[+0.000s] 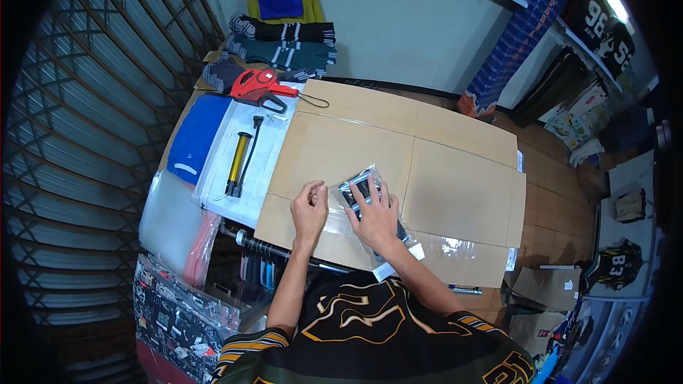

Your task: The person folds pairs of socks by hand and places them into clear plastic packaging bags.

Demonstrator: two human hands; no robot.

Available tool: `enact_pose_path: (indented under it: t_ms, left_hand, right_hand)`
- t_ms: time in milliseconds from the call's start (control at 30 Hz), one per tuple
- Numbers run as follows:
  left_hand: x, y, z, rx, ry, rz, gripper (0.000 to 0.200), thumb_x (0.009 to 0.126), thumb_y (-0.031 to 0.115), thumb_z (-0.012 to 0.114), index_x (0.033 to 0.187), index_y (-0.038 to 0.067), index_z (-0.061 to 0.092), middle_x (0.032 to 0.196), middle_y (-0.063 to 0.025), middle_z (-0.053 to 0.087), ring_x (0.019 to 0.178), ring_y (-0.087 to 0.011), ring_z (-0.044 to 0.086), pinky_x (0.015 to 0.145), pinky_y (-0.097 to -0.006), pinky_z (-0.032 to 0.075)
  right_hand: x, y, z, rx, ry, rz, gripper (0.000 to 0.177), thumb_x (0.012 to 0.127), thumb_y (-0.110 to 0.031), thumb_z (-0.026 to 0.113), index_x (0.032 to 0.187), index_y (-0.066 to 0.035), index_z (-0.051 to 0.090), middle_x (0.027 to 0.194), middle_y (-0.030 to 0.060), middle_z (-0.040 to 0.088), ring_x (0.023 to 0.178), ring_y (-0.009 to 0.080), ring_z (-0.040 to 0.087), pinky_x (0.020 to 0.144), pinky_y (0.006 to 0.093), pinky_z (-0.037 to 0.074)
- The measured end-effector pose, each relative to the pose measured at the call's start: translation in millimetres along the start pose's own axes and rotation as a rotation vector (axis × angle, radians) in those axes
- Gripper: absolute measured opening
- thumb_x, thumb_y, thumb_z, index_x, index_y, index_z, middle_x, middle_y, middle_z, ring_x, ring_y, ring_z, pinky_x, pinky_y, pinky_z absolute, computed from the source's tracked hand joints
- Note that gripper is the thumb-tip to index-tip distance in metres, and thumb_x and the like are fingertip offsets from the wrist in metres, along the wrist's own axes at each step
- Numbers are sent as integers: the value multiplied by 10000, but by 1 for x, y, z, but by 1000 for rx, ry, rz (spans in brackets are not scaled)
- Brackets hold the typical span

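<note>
A clear plastic packet (353, 185) with dark, pale-striped folded fabric inside lies on the flattened cardboard (455, 178), near its front edge. My right hand (376, 219) rests flat across the packet with fingers spread, covering much of it. Just left of the packet is my left hand (309, 212), its fingers curled together. Whether anything small sits between those fingertips is hidden. A white flap or card (398, 262) sticks out below my right hand at the board's front edge.
Left of the cardboard lie a yellow-and-black hand pump (240, 162), a black hose (250, 153) and a red tape dispenser (262, 89). A blue package (197, 135) is farther left. Dark striped socks (284, 53) are piled at the back. A folding metal gate (78, 171) stands along the left.
</note>
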State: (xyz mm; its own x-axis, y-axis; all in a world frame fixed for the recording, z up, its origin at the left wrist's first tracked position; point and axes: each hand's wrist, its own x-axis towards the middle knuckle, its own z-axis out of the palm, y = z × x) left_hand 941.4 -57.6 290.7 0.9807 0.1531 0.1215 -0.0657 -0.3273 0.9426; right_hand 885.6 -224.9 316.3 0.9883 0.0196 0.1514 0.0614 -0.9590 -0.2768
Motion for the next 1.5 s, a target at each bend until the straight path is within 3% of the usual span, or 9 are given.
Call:
enact_pose_path:
  t_ms: [633,733,833,900,1000,1267,1333,1467,1500]
  left_hand:
    - [-2,-1,5,-58,21,-3,165,966,125,687,1036,-17,734,784,-99,732,682,-116,657,625,-275,515]
    - [-3,1,6,-33,69,82,157,960,121,690,1025,-14,736,825,-115,741,706,-153,688,621,-290,524]
    - [-3,7,6,51,24,61,171,933,94,700,1073,2,730,944,-136,747,831,-243,713,726,-344,548]
    - [1,5,8,155,-8,262,255,921,109,690,1165,38,709,1069,-132,728,1009,-308,668,885,-408,506]
    - [-1,8,12,285,-97,246,294,942,164,656,1217,66,685,1131,-126,712,1112,-332,604,981,-457,424]
    - [8,13,21,434,-176,114,355,987,318,599,1229,78,700,1127,-137,685,1123,-339,590,993,-542,377]
    - [11,19,13,386,-320,-8,365,958,334,661,1191,57,713,1107,-170,695,1091,-339,625,956,-513,438]
    - [0,-7,12,116,-271,-47,378,913,303,749,1156,17,710,1030,-184,715,980,-280,675,856,-439,514]
    - [-8,-3,10,26,-224,-58,369,902,256,779,1153,-1,696,955,-131,714,898,-212,663,776,-374,518]
  right_hand:
    - [2,-2,-3,1,-8,2,604,920,-424,680,1475,-229,547,1581,217,399,1431,441,367,1080,583,338]
    - [1,0,2,-2,10,-5,602,918,-423,681,1472,-226,551,1574,218,406,1424,441,374,1075,579,340]
    - [1,1,4,-4,31,-13,586,913,-428,669,1453,-223,566,1566,203,424,1418,426,369,1045,586,343]
    - [1,1,6,0,41,-17,587,908,-423,675,1449,-222,568,1563,206,426,1416,427,370,1040,585,345]
    - [1,2,9,2,51,-22,590,900,-416,683,1444,-220,571,1559,210,427,1411,429,372,1028,585,349]
    - [-2,7,10,32,84,-67,614,884,-417,695,1447,-206,568,1554,215,424,1402,418,371,1024,575,350]
    - [-3,10,6,73,100,-128,682,883,-421,696,1478,-138,522,1558,218,418,1403,408,373,1033,554,352]
    - [-9,15,-4,223,105,-187,760,877,-406,713,1502,-55,458,1562,231,406,1417,410,378,1076,542,346]
    - [-10,16,-8,329,120,-205,776,878,-389,723,1505,-31,438,1558,244,406,1418,418,389,1100,537,340]
